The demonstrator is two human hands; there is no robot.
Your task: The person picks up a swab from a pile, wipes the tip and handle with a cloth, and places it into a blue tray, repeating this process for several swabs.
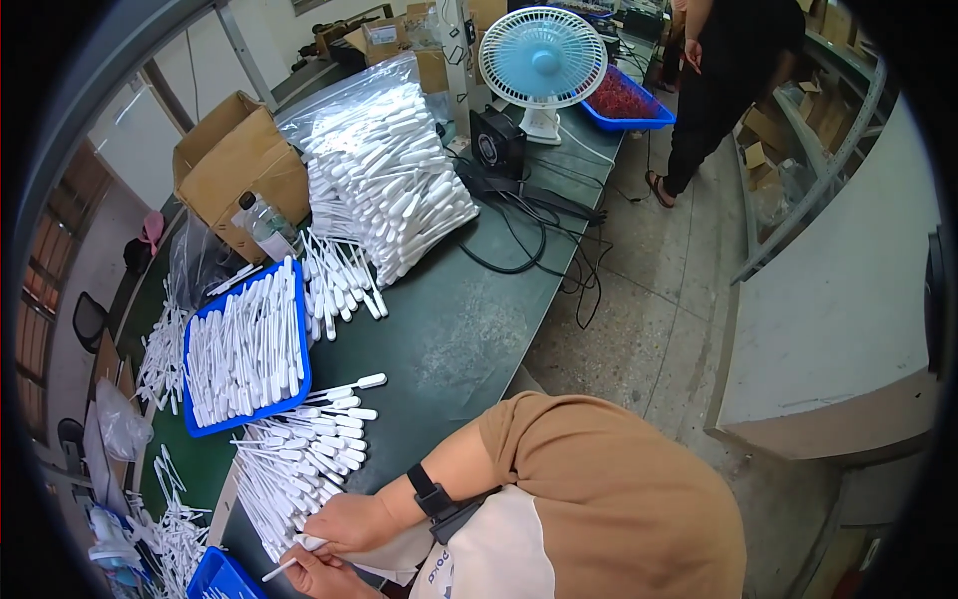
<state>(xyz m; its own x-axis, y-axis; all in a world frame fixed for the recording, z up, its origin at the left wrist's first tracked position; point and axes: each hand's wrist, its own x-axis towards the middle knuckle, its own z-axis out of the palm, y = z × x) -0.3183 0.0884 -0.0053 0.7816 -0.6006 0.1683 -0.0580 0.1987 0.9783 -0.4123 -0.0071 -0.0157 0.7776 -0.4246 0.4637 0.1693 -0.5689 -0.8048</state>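
My right hand [351,521], with a black band on the wrist, is closed around the bulb end of a white plastic dropper pipette [313,543]. Just below it, my left hand [321,577] pinches a thin white stem, seemingly the same pipette's; the fingers partly hide the join. Both hands are at the near edge of a loose pile of white pipettes [299,454], their bulbs pointing right. Beyond that pile, a blue tray [308,344] is filled with more pipettes lying side by side. Another small heap of pipettes [344,280] lies at the tray's far right.
A large clear bag of pipettes [389,170] stands by an open cardboard box [244,160] and a clear bottle [267,225]. Farther back are a blue fan [544,60], black cables [519,265] and a blue bin [649,120]. A person [718,90] stands beyond the table.
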